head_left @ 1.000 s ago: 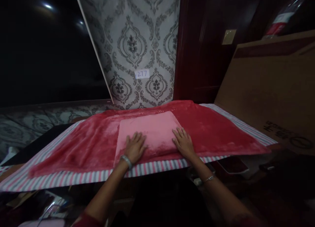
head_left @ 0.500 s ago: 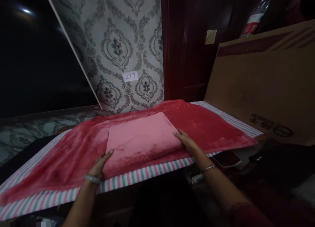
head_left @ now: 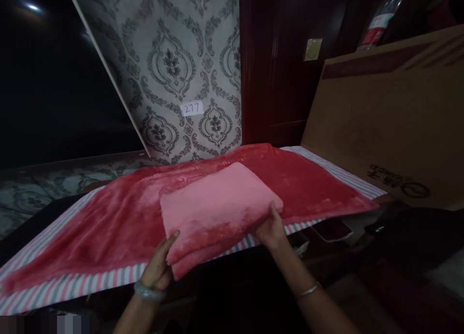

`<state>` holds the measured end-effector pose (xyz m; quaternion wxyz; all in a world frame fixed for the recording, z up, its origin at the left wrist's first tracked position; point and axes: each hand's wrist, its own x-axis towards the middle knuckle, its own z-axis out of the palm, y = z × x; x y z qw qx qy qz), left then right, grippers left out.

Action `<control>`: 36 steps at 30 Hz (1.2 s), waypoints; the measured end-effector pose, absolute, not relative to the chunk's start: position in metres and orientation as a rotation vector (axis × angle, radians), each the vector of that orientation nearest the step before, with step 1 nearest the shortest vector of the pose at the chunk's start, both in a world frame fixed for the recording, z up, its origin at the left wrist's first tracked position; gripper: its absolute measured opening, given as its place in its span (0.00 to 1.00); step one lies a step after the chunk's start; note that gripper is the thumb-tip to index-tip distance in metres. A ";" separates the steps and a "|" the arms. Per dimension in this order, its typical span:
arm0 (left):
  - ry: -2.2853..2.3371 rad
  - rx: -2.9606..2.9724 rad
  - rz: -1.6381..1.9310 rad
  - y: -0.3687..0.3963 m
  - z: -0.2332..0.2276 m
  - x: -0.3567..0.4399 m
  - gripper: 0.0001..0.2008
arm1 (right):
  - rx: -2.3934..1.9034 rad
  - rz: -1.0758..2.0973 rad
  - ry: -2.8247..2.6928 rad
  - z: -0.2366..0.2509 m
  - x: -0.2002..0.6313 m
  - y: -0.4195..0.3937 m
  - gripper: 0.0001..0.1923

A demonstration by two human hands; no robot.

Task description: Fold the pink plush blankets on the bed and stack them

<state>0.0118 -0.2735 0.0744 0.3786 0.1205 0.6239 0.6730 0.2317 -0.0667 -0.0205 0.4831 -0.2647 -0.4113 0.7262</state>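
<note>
Your left hand (head_left: 156, 268) and right hand (head_left: 272, 232), half-closed, grip a fluffy, folded pink blanket (head_left: 217, 198); label (head_left: 192, 108) around twelve o'clock: "277".

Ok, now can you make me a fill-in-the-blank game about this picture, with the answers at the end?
1. The left hand and the right hand hold a folded cloth whose top is light ____.
2. The white paper on the patterned wall shows the number ____.
3. Under the big red blanket lies a sheet with a pattern of ____.
4. The label on the bottle is white and ____.

Missing words: pink; 277; stripes; red.
</note>
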 end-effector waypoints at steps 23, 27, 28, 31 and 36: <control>1.506 0.975 1.154 -0.298 0.067 -0.004 0.22 | -0.892 1.878 -0.608 0.005 0.264 -0.024 0.08; 1.701 1.188 1.398 -0.220 0.106 -0.045 0.25 | -0.935 1.906 -0.556 -0.007 0.265 -0.032 0.07; 1.733 1.208 1.373 -0.196 0.110 -0.054 0.29 | -0.926 1.908 -0.549 -0.009 0.264 -0.035 0.07; 1.812 1.172 1.105 -0.128 0.109 -0.072 0.34 | -0.882 1.900 -0.546 -0.010 0.261 -0.043 0.10; 1.689 1.126 0.810 -0.050 0.090 -0.071 0.33 | -0.787 1.808 -0.568 -0.010 0.256 -0.055 0.23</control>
